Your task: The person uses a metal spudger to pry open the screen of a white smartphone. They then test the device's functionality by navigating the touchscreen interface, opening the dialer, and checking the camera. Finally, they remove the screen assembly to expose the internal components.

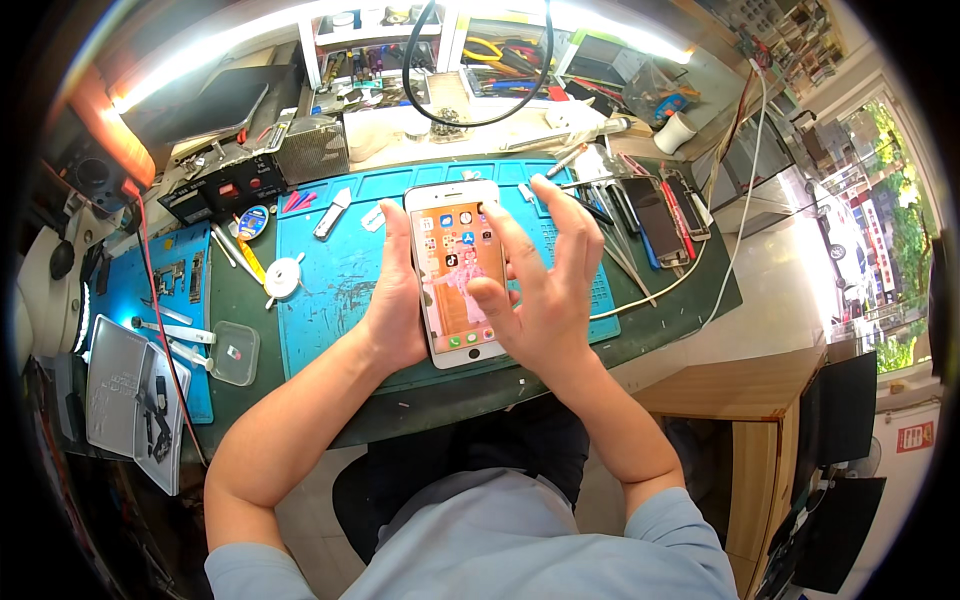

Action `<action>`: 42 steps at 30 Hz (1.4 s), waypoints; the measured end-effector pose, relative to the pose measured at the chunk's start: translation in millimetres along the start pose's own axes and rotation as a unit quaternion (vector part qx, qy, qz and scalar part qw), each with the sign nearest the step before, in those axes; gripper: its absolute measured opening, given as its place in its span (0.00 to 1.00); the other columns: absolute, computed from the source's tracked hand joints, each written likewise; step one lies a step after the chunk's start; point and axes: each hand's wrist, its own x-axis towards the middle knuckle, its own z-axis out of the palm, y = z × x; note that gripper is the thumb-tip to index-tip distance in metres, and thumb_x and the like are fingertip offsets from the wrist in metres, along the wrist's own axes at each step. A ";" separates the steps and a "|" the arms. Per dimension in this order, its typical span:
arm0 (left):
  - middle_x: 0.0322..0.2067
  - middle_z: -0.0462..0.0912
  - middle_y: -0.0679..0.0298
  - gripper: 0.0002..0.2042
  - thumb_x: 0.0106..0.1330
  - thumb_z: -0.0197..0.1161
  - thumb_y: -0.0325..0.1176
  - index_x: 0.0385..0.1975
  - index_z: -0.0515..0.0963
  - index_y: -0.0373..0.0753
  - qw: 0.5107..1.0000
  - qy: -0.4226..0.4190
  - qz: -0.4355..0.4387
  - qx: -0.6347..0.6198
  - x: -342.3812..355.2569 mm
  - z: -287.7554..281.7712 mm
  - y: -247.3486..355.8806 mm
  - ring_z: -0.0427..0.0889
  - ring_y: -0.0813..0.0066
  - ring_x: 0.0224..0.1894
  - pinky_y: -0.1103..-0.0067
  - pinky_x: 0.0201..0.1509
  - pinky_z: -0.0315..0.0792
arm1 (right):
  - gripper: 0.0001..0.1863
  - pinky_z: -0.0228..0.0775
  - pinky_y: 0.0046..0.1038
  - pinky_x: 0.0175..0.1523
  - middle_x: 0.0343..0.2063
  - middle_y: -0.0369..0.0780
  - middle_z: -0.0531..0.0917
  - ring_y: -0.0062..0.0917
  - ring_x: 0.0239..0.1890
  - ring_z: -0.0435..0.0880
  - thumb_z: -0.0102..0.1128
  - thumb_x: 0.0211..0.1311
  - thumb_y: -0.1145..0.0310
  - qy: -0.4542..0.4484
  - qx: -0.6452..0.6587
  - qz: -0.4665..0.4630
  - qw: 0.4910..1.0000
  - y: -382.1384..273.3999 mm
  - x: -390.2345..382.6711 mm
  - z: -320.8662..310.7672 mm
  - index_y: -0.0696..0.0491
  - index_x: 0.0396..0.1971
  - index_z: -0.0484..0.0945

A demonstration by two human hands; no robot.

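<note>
A white smartphone [452, 240] with a lit home screen of app icons over a picture is held upright above the blue silicone mat [330, 300]. My left hand [398, 300] grips it along its left side and back, thumb raised by the edge. My right hand [550, 290] hovers over the screen's right part with fingers apart, the index finger near the top right icons and the thumb over the lower right. Whether either fingertip touches the glass I cannot tell.
Opened phones [650, 215] and tools lie right of the mat; a spool [284, 279], metal tray [140, 400] and clear box [236, 352] lie left. A black power unit [220, 190] stands behind. A black cable loop [480, 120] hangs overhead. A wooden cabinet [760, 450] stands right.
</note>
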 end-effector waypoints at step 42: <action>0.53 0.80 0.52 0.53 0.61 0.35 0.85 0.67 0.68 0.39 1.000 0.006 0.020 0.007 2.5 -1.9 -2.4 0.83 0.57 0.55 0.57 0.59 0.81 | 0.34 0.60 0.51 0.68 0.66 0.52 0.68 0.48 0.65 0.67 0.54 0.71 0.37 -0.064 0.019 0.019 0.998 -15.9 -57.1 -23.9 0.49 0.62 0.80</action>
